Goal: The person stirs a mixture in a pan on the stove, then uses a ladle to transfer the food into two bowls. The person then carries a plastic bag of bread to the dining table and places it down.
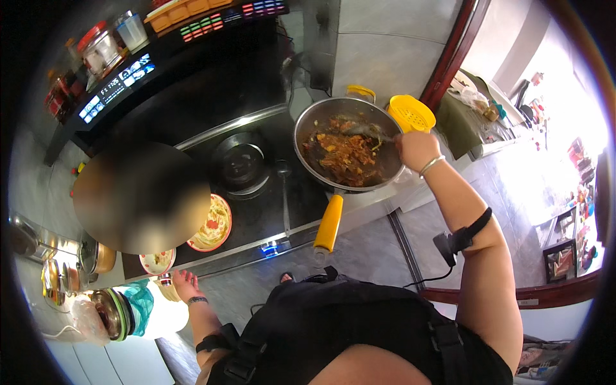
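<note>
My right hand (419,150) grips a utensil, probably a spatula, whose metal blade (362,129) reaches into a steel wok (299,153). Chunks of reddish-brown cooked food (350,156) in sauce fill the wok's middle. Its yellow handle (329,221) points toward me. My left hand (186,286) is by the counter's front edge, beside a small jar (167,287), with nothing visible in it. Just beyond it are a small patterned bowl (158,263) and a larger red-rimmed bowl (211,226) with food residue, both partly hidden by a blurred patch.
On the black cooktop (308,207) a long-handled ladle (285,197) lies beside a burner (241,163). A yellow strainer basket (412,113) stands past the wok. Jars (101,50) line the range hood's top. Pot lids (108,313) hang at lower left.
</note>
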